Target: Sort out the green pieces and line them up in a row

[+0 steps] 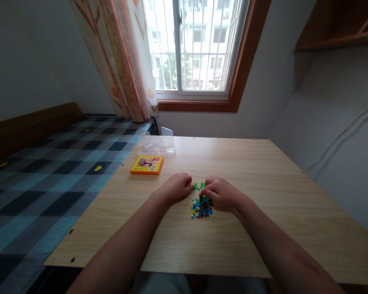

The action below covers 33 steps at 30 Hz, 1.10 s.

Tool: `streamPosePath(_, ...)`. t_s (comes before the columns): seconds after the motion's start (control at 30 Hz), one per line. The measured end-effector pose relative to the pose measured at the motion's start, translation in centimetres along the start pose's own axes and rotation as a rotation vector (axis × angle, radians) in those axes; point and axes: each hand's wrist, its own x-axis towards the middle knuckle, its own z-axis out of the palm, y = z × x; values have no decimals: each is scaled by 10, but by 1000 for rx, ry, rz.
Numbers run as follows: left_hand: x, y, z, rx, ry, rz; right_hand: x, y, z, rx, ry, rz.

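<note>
From afar I see the yellow box (147,165), a clear plastic container (156,145) behind it. Right of that box my left hand (177,187) curls — I can't tell if it grips; farther right, this side of the box, lie coloured pieces (201,209), then my right hand (220,192) bent over them — its grasp unreadable.

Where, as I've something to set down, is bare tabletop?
Bare tabletop runs from the right hand toward the wall, and between the forearms, nearer than the coloured pieces. Crowded: around those pieces; far left, yellow box, clear container.
</note>
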Motion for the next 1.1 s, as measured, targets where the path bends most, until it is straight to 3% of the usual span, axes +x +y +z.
streamPosePath(0.37, -1, 6, -7, -10, -5, 43, -5, 9, -12, -51, 44, 62)
streamPosePath(0.57, -3, 16, -8, -120, -124, 171, -7, 11, -13, -53, 52, 65)
streamPosePath(1.1, -4, 22, -2, -152, -134, 130, -5, 6, -13, -71, 51, 54)
